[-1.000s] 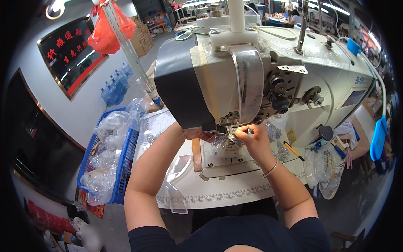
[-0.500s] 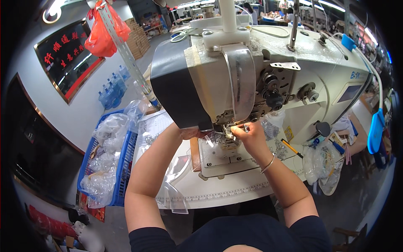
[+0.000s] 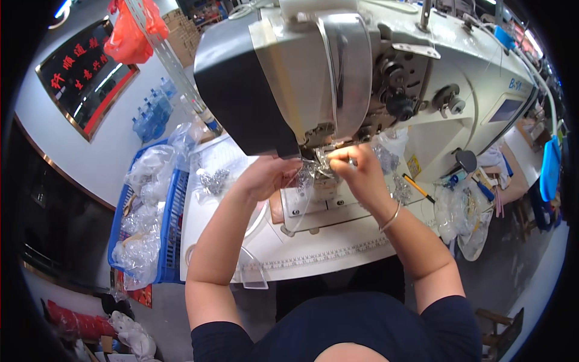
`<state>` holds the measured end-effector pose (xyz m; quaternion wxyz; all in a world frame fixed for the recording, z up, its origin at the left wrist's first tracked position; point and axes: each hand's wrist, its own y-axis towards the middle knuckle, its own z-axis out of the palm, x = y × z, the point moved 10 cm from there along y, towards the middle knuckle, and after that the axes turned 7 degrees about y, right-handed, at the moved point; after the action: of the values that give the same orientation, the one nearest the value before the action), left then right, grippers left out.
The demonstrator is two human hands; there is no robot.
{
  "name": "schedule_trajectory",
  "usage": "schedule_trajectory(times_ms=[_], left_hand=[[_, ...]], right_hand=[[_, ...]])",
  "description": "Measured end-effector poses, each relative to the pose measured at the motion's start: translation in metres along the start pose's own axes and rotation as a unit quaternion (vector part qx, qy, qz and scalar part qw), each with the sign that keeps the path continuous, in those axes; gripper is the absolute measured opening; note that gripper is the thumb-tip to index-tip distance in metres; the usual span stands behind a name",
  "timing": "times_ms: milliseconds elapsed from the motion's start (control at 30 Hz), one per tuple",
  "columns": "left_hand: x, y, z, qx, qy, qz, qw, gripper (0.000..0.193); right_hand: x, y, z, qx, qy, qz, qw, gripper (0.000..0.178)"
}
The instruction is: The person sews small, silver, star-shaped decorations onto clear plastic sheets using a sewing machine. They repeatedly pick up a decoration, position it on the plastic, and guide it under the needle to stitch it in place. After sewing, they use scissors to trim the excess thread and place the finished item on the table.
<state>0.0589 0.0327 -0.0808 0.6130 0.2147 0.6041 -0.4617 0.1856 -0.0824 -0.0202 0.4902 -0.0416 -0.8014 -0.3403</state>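
Observation:
A white industrial sewing machine (image 3: 446, 60) with a dark head cover fills the middle. Beside the needle area (image 3: 322, 158), lit by a small lamp, both my hands are at work. My left hand (image 3: 265, 176) is closed on a clear plastic strip (image 3: 306, 192), just left of the presser foot. Close to the needle on the right, my right hand (image 3: 362, 175) pinches with thumb and forefinger; what lies between the fingertips is too small to make out. More clear strip (image 3: 254, 274) hangs over the table's front edge, next to a printed ruler (image 3: 325, 254).
To the left stands a blue basket (image 3: 170, 232) full of clear plastic. Small shiny pieces in a clear bag (image 3: 214, 181) lie on the table. On the right are a yellow pen (image 3: 417, 187), plastic bags (image 3: 455, 214) and a hanging blue-handled thing (image 3: 550, 169).
My left hand has come out from under the machine head toward me and left, and now shows more fully. My right hand stays by the needle. The whole view has shifted.

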Motion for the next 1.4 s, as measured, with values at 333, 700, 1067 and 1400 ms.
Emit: schedule_trajectory(times_ms=[333,700,1067,1400], left_hand=[[-0.04,0.022,-0.001,-0.026,0.045,0.05,0.997,0.012],[0.036,-0.054,-0.134,-0.242,-0.098,0.194,0.946,0.032],[0.087,-0.136,-0.02,-0.202,-0.153,0.298,0.92,0.031],[0.093,-0.143,0.008,-0.173,-0.146,0.289,0.93,0.029]], right_hand=[[-0.054,0.028,-0.002,-0.035,0.08,0.096,0.992,0.021],[-0.068,-0.157,-0.082,-0.007,-0.29,-0.039,0.956,0.022],[-0.11,-0.175,-0.146,-0.22,-0.172,0.02,0.96,0.017],[0.032,-0.122,0.048,0.177,-0.014,-0.076,0.981,0.048]])
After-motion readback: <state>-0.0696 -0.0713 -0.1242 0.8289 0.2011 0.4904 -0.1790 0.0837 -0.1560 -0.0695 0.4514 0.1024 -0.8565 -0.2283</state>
